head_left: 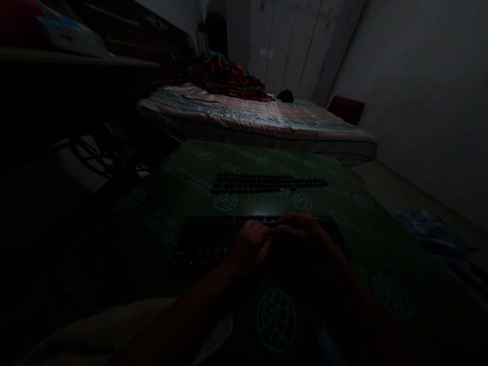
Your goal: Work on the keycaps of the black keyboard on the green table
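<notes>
The room is very dark. Both my hands rest close together over a dark keyboard frame (pixel 206 244) on a green table cover (pixel 343 203) printed with globe marks. My left hand (pixel 249 246) has its fingers curled, and my right hand (pixel 305 236) is curled beside it. A thin dark tool seems to sit between them, too dim to name. Further back on the cover lies a block of black keycaps (pixel 267 183) laid out in rows.
A bed (pixel 259 119) with a striped sheet stands behind the table, with a heap of colourful cloth (pixel 229 76) and a small dark object (pixel 285 95) on it. White cupboards (pixel 290 40) stand at the back. A dark frame (pixel 99 152) is at left. Blue cloth (pixel 430 229) lies on the floor at right.
</notes>
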{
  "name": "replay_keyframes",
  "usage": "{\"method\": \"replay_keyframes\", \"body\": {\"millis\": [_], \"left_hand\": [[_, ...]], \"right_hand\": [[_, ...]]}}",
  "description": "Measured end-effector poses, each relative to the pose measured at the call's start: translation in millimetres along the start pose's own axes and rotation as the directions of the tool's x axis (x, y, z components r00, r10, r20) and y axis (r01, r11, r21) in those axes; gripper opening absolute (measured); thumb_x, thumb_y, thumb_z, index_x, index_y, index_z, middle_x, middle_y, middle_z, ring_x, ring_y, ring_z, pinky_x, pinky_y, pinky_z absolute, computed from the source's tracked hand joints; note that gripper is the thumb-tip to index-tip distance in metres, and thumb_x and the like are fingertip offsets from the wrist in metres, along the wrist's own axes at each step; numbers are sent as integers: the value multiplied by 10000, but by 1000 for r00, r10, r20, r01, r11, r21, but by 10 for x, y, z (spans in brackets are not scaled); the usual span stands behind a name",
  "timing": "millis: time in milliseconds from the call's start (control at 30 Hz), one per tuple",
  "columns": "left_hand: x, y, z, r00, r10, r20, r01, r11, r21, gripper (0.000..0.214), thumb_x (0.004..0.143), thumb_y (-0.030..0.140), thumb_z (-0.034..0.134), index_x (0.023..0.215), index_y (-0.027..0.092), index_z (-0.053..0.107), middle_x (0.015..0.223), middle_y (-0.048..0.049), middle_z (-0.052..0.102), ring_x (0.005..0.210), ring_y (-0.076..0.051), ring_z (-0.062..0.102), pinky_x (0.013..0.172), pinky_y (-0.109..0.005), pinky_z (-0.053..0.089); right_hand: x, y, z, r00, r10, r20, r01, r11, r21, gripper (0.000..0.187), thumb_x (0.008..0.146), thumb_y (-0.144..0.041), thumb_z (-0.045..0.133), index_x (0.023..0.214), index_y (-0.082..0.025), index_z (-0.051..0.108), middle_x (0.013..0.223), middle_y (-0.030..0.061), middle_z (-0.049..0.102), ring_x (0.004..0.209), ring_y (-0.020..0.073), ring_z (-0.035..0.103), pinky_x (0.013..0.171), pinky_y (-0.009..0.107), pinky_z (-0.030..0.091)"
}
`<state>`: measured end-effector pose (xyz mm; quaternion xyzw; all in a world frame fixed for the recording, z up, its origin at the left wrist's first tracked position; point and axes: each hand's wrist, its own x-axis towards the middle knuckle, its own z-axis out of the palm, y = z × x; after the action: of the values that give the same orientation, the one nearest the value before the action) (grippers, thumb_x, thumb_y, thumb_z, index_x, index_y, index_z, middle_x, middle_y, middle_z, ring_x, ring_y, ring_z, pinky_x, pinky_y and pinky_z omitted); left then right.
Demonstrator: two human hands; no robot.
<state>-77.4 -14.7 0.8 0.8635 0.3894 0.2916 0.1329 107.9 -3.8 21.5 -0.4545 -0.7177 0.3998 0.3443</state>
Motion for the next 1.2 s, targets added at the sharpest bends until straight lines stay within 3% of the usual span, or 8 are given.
{"method": "replay_keyframes", "body": {"millis": [267,467,633,933,1200], "left_hand": [[132,-37,89,996,61,69,-58,997,-47,308,648,98,505,928,153,621,991,-89,596,976,-228,486,874,-395,409],[176,-42,126,988,29,152,-25,999,-30,375,630,110,533,987,172,632,1060,-85,580,1023,-237,469,898,-388,402],[258,4,109,980,-54,194,55,998,1,329,625,109,538,918,200,657,1005,-70,600,973,-239,492,853,-395,422],[217,-10,149,989,-75,124,78,997,-17,253,642,104,508,853,163,636,994,-82,588,966,-231,482,846,-390,426],[195,10,173,990,-67,125,67,998,4,217,684,116,503,852,170,629,1021,-81,587,997,-235,471,850,-402,422]], "right_hand": [[6,-10,-6,999,26,21,-25,999,-38,176,741,-323,585,749,-162,656,698,11,643,651,143,580,575,223,439],[-7,1,5,1000,14,15,-14,999,32,201,731,-346,604,759,-153,651,722,13,641,662,138,579,605,227,443],[-17,48,52,995,97,2,-97,992,85,246,712,-377,622,779,-142,646,703,13,638,637,136,577,557,214,439],[-20,146,180,983,124,-135,-112,990,90,226,743,-374,568,708,-152,589,616,-9,575,558,109,521,497,193,397],[0,298,232,966,159,-205,-105,961,255,230,741,-377,566,674,-159,550,592,-12,512,541,97,464,481,194,380]]}}
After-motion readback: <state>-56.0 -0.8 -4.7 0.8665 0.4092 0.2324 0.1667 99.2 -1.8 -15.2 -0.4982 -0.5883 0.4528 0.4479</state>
